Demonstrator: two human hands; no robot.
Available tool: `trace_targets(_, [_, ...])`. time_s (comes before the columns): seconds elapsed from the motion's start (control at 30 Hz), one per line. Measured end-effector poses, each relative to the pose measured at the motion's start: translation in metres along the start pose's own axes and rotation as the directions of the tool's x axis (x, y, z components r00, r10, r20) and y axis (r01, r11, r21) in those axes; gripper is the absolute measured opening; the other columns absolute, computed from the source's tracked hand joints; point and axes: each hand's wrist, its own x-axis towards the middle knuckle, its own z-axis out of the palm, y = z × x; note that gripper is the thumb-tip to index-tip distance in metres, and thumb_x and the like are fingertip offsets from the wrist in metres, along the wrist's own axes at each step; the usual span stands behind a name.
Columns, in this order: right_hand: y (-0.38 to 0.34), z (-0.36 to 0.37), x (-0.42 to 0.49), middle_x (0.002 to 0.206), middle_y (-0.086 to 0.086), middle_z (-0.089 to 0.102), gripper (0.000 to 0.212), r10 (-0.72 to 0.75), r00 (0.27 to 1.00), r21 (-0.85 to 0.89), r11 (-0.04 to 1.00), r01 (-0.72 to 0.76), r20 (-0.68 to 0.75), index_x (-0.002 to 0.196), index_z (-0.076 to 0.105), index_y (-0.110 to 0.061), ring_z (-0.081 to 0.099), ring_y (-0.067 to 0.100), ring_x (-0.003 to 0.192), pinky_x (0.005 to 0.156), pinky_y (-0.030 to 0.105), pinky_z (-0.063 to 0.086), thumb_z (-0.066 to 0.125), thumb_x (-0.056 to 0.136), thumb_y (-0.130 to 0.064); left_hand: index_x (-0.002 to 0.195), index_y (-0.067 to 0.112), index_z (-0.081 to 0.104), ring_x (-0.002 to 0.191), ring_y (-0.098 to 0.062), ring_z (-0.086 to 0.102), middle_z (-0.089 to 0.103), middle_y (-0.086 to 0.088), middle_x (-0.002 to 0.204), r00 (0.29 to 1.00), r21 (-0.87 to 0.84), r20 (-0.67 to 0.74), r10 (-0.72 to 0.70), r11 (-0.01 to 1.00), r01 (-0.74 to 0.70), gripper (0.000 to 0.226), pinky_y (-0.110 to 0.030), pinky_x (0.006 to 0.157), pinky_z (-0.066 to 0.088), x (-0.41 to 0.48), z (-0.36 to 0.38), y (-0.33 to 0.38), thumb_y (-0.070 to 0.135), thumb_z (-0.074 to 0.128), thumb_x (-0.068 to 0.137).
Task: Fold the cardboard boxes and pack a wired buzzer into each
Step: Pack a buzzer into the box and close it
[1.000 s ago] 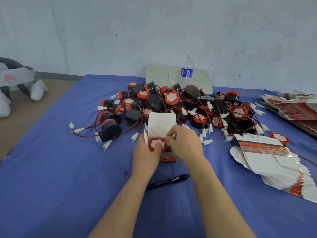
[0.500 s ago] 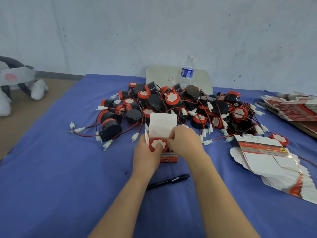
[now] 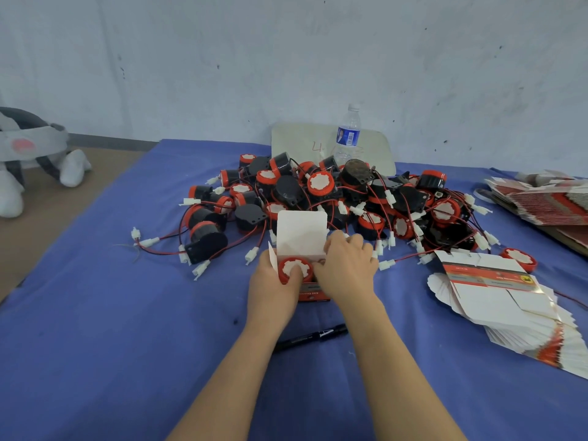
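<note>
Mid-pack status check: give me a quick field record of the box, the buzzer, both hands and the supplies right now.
box: open box, lid flap upright
buzzer: red-faced buzzer sits in its opening
left: left hand holds the box, thumb on the buzzer
right: right hand at the box's right edge, fingers curled; grip hidden
supplies: buzzer pile behind; flat boxes to the right
other: marker near the forearms

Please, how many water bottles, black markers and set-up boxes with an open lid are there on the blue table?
water bottle: 1
black marker: 1
open box: 1
Total: 3
</note>
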Motion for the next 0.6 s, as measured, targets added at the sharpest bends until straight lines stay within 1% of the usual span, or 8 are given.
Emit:
trace_targets(0.07, [0.009,0.003,-0.003,0.129,0.012,0.04,0.056,0.047,0.997,0.073,0.996,-0.042,-0.068,0.124,0.039,-0.01,0.04,0.031,0.118,0.094,0.04,0.036,0.066,0.086,-0.041,0.115,0.028,0.036,0.079,0.001,0.055,0.053,0.016,0.097,0.998,-0.002,-0.054,0.029,1.0,-0.029,0.037,-0.008,0.055,0.041,-0.004,0.0,0.002,0.02,0.061,0.089])
trace_targets(0.13, [0.017,0.005,-0.005,0.126,0.01,0.043,0.067,0.068,0.992,0.267,0.963,-0.038,-0.104,0.125,0.037,-0.009,0.047,0.026,0.105,0.077,0.033,0.043,0.073,0.08,-0.044,0.124,0.021,0.034,0.084,-0.004,0.054,0.047,0.01,0.108,0.991,0.036,-0.118,0.063,0.998,-0.059,0.049,-0.01,0.06,0.041,-0.005,0.001,0.002,0.022,0.066,0.087])
trace_targets(0.23, [0.021,0.009,-0.005,0.098,-0.001,0.056,0.055,0.034,0.994,0.534,0.845,0.027,-0.104,0.123,0.037,-0.011,0.048,0.01,0.072,0.05,0.019,0.033,0.072,0.084,-0.026,0.114,0.025,0.034,0.09,-0.006,0.051,0.044,0.009,0.111,0.983,0.094,-0.115,0.142,0.987,-0.132,0.041,-0.012,0.063,0.041,-0.005,0.002,0.001,0.02,0.065,0.087])
trace_targets(0.3, [0.022,0.011,-0.005,0.078,-0.012,0.049,0.047,0.004,0.993,0.54,0.84,0.061,-0.118,0.122,0.037,-0.013,0.046,0.004,0.062,0.045,0.016,0.033,0.067,0.087,-0.019,0.105,0.027,0.035,0.086,-0.003,0.048,0.043,0.012,0.104,0.975,0.145,-0.087,0.203,0.971,-0.189,0.034,-0.012,0.062,0.041,-0.005,0.001,0.001,0.021,0.064,0.088])
trace_targets(0.33, [0.022,0.011,-0.005,0.075,-0.013,0.048,0.044,-0.01,0.992,0.532,0.843,0.077,-0.127,0.122,0.038,-0.014,0.047,0.005,0.061,0.045,0.017,0.035,0.065,0.087,-0.017,0.102,0.027,0.036,0.084,-0.003,0.048,0.042,0.014,0.099,0.972,0.168,-0.066,0.226,0.963,-0.212,0.031,-0.012,0.061,0.041,-0.005,0.0,0.001,0.023,0.064,0.088])
trace_targets(0.4, [0.022,0.012,-0.006,0.088,-0.005,0.055,0.043,-0.035,0.991,0.516,0.851,0.098,-0.131,0.125,0.039,-0.014,0.047,0.009,0.064,0.049,0.023,0.037,0.062,0.089,-0.014,0.098,0.024,0.041,0.086,-0.005,0.047,0.042,0.013,0.097,0.967,0.183,-0.016,0.254,0.951,-0.247,0.024,-0.011,0.062,0.04,-0.005,-0.002,0.001,0.03,0.062,0.088])
trace_targets(0.47, [0.02,0.013,-0.007,0.116,0.003,0.05,0.044,-0.069,0.99,0.468,0.876,0.118,-0.121,0.129,0.038,-0.015,0.044,0.013,0.073,0.054,0.029,0.036,0.059,0.09,-0.012,0.095,0.02,0.048,0.089,-0.005,0.046,0.047,0.006,0.101,0.963,0.158,0.008,0.269,0.951,-0.267,0.017,-0.007,0.067,0.038,-0.003,-0.001,0.001,0.034,0.057,0.091])
trace_targets(0.6, [0.018,0.013,-0.009,0.136,0.006,0.036,0.05,-0.124,0.986,0.426,0.89,0.162,-0.115,0.136,0.034,-0.017,0.047,0.019,0.088,0.067,0.027,0.034,0.054,0.091,-0.009,0.093,0.022,0.055,0.099,-0.002,0.046,0.049,-0.001,0.118,0.985,0.05,0.058,0.161,0.985,-0.164,0.017,-0.003,0.075,0.036,-0.001,-0.002,0.004,0.015,0.041,0.099])
